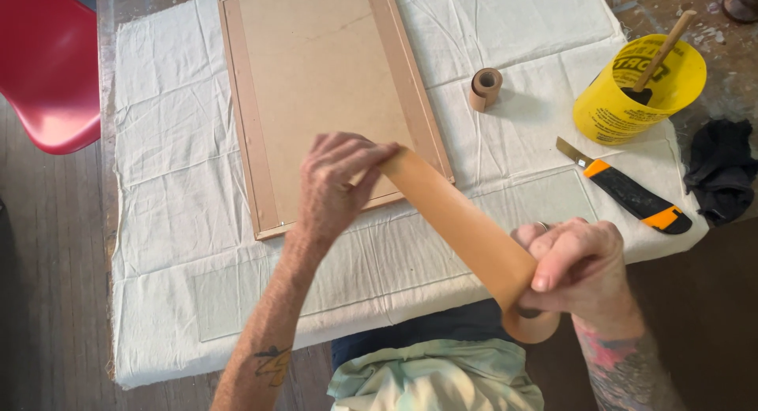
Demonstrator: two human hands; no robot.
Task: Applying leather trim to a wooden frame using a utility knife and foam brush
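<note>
A picture frame (pixel 316 79) lies back-side up on a white cloth, its brown backing board edged with tape. My left hand (pixel 335 182) pinches the free end of a wide strip of brown paper tape (pixel 462 225) just above the frame's near right corner. The strip runs down and right to the tape roll (pixel 530 324), which my right hand (pixel 580 265) grips at the table's near edge. The strip is stretched taut between both hands.
A smaller roll of brown tape (pixel 485 88) stands right of the frame. A yellow tub (pixel 632 103) with a wooden-handled brush, an orange and black utility knife (pixel 628 190) and a black rag (pixel 722 178) sit at the right. A red chair (pixel 47 63) stands at the left.
</note>
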